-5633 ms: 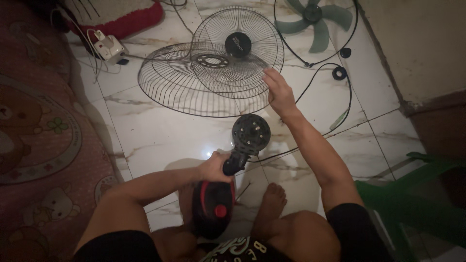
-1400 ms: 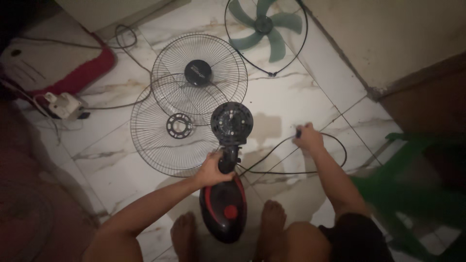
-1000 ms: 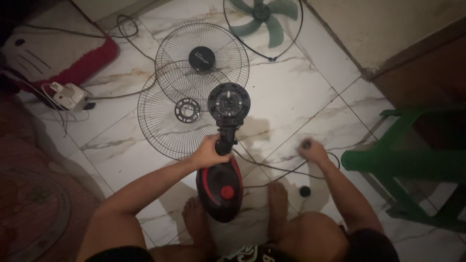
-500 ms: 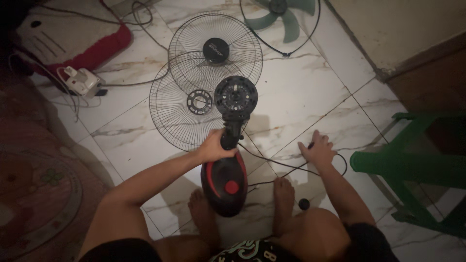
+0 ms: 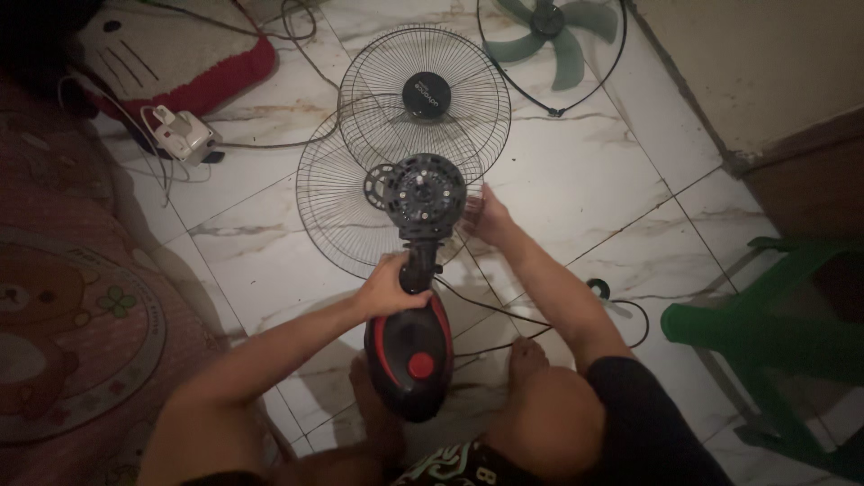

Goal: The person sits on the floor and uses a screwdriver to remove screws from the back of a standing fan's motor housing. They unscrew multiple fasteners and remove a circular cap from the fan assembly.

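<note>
My left hand (image 5: 389,288) is closed around the black neck of a fan body, just above its black and red base (image 5: 409,355), which stands between my feet. The round black motor head (image 5: 425,193) faces up at me. My right hand (image 5: 486,218) is at the right side of the motor head, fingers blurred against its edge; whether it holds anything is unclear. Two wire grilles lie on the tiles behind the motor: one with a black centre cap (image 5: 427,90) and one with an open hub (image 5: 346,211).
A teal fan blade (image 5: 553,31) lies at the top inside a wire ring. A black cable (image 5: 540,317) and a small black ring (image 5: 598,290) lie by my right knee. Green plastic stool (image 5: 774,333) at right. White power strip (image 5: 180,135), red cushion (image 5: 193,49) and patterned rug (image 5: 63,315) at left.
My right hand has left the floor by the cable and come up to the motor head. My left hand keeps its grip on the fan neck.
</note>
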